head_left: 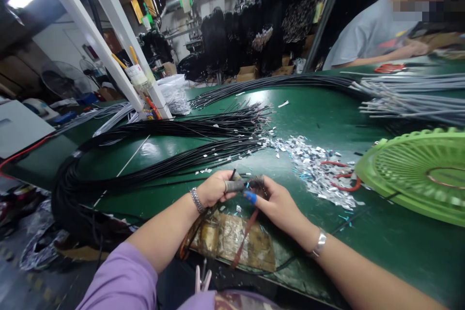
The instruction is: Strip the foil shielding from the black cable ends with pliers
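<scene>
My left hand (215, 189), with grey wrapping on a finger and a bracelet at the wrist, is closed around a black cable (233, 173). Facing it, my right hand (274, 202) pinches at the cable's end, where a bit of light blue wire shows between the fingers. Blue tape covers the right thumb tip and dark wrapping covers the forefinger. Exactly what the right fingertips grip is partly hidden. Just below the hands, a worn pad covered in tape (236, 237) lies at the table edge, with a reddish-brown strip (246, 240) across it.
Long bundles of black cable (163, 167) curve over the green table (319, 121). White and blue scraps (316, 169) are heaped beside red-handled pliers (348, 185) and a green fan grille (428, 169). Grey cables (410, 101) lie at right, near another person (370, 34). A white post (119, 24) stands left.
</scene>
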`<act>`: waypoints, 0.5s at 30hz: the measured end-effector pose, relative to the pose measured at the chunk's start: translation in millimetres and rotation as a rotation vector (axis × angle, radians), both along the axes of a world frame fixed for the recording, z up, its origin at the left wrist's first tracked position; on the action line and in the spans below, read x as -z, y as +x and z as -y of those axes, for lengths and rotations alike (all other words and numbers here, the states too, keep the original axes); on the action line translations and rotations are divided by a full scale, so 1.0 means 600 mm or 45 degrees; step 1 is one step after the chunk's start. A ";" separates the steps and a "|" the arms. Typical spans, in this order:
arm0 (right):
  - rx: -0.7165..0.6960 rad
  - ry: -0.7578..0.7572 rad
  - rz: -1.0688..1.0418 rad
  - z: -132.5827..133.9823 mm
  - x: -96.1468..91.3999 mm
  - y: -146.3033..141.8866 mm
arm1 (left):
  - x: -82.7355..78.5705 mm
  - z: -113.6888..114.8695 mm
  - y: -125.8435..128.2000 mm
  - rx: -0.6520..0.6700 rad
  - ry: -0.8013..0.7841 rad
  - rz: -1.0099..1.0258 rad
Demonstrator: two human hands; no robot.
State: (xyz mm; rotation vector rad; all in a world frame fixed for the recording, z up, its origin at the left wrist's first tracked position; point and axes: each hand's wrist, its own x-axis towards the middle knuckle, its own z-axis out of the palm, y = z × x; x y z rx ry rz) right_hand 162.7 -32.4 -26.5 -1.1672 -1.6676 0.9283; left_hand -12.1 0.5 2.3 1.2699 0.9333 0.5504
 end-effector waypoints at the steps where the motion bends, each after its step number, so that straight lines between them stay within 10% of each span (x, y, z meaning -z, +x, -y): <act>1: 0.026 0.011 0.014 0.001 -0.001 0.000 | 0.002 0.000 0.000 0.006 0.011 -0.012; 7: -0.021 -0.082 -0.216 -0.001 -0.012 -0.002 | 0.003 0.001 0.000 0.071 0.008 -0.027; 15: -0.311 -0.706 -0.833 -0.004 -0.005 -0.004 | -0.005 0.002 -0.001 0.125 -0.053 0.044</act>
